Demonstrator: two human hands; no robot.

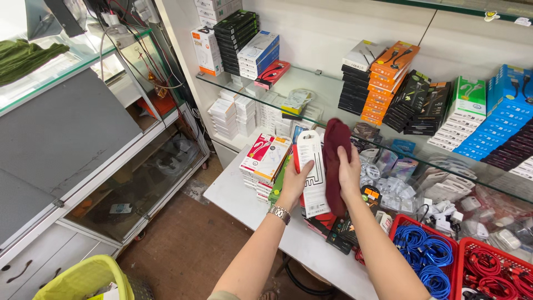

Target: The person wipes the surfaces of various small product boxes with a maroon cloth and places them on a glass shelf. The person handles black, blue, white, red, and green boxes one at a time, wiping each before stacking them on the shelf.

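Observation:
My left hand point(295, 180) grips a tall white cable package point(312, 172) with a red edge, held upright above the white counter point(233, 194). A metal watch point(279, 213) is on that wrist. My right hand point(349, 172) presses a dark red cloth point(335, 161) against the package's right side. Both hands are held just over stacks of flat red-and-white boxes point(264, 158) lying on the counter.
A glass shelf point(327, 83) carries stacks of black, orange, green and blue boxes. Red baskets point(430, 250) of blue and red coiled cables sit at the right. A glass display cabinet point(111, 166) stands at the left, a yellow bin point(83, 280) below it.

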